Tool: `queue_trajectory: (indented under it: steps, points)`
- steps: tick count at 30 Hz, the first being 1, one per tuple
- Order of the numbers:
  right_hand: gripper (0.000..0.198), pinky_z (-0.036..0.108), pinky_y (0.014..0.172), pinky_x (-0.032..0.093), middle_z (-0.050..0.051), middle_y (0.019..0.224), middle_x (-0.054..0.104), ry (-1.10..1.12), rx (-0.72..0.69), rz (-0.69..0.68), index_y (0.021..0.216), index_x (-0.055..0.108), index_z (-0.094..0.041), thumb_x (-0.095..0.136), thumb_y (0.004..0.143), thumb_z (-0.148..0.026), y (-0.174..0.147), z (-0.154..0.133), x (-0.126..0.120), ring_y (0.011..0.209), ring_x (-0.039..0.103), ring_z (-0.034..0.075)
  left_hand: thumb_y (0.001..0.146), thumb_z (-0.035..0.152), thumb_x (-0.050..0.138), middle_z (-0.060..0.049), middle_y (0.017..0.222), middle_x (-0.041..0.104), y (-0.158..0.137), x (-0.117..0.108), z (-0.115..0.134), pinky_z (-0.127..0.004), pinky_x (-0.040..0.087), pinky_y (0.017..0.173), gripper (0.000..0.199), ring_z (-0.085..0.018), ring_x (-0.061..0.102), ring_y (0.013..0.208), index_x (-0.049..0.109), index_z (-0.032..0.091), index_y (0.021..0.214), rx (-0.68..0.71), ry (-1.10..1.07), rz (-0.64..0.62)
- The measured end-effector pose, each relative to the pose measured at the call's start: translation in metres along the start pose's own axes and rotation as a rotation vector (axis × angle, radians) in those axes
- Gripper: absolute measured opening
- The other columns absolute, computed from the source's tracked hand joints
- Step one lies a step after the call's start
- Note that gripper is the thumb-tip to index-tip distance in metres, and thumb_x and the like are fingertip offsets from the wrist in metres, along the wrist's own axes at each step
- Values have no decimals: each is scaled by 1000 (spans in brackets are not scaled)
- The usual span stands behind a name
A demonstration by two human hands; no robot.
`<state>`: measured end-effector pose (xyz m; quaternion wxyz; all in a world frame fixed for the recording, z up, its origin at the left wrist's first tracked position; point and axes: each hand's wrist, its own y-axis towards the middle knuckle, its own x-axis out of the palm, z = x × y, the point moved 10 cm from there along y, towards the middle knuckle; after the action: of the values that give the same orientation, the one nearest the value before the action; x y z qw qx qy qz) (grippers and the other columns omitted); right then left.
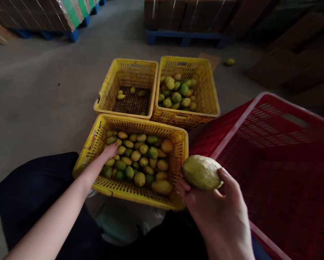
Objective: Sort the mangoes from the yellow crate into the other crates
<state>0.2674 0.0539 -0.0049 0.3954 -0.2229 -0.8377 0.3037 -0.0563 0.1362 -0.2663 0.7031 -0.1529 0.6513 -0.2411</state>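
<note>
Head view: the right hand grasps a large yellow-green fruit in its fingers, at three o'clock from the near yellow crate.
Inside that crate, toward nine o'clock, the left hand is among smaller fruits; whether its fingers clasp one cannot be told. A red crate stands at three o'clock.

Illumination low throughout; floor palest toward left, right side in heavy shadow. Red crate dark inside, lower mesh detail partly lost. Held fruit brighter on upper face. Thin glare streaks on wrapped stack. Left hand soft, fine texture smeared. Wide-angle stretch toward edges.
</note>
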Motion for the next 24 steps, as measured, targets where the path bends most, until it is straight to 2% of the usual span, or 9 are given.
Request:
queue_trajectory:
  steps: [5,8,11,16,19,24]
  points:
    - [30,32,56,49,5,93,66,-66,28,58,88,63,-24,75,65,-38,4,9,-2,74,62,21,86,7,45,-18,135,52,44,-17,32,-38,42,100,45,-28,48,124,52,11,130,19,23,65]
    - [29,34,57,51,6,91,67,-135,51,72,85,66,-23,75,63,-39,6,13,-4,76,62,23,86,5,44,-20,130,56,78,-28,31,-41,43,98,42,-31,48,122,56,8,126,-16,51,69]
    - [31,37,59,52,8,86,68,-204,97,51,83,69,-22,74,64,-45,8,18,-4,73,61,23,86,6,45,-23,125,59,100,-32,24,-43,45,94,40,-33,51,118,59,6,122,-67,63,71]
    - [29,36,61,52,8,89,69,-251,174,-30,88,71,-22,72,70,-45,10,23,5,74,59,22,87,2,35,-26,134,52,102,-25,21,-50,37,101,44,-36,43,129,60,5,124,-119,37,94]
    - [27,34,58,51,7,91,69,-234,175,-70,91,71,-23,69,74,-45,11,26,11,77,60,23,89,3,33,-29,132,53,96,-21,16,-54,31,105,46,-36,44,129,54,3,129,-170,-11,82]
    - [29,31,52,49,6,90,68,-156,120,-89,92,68,-22,72,71,-41,9,28,20,70,60,20,90,16,46,-33,130,52,81,-29,2,-53,32,104,48,-40,44,129,45,0,135,-237,-178,55]
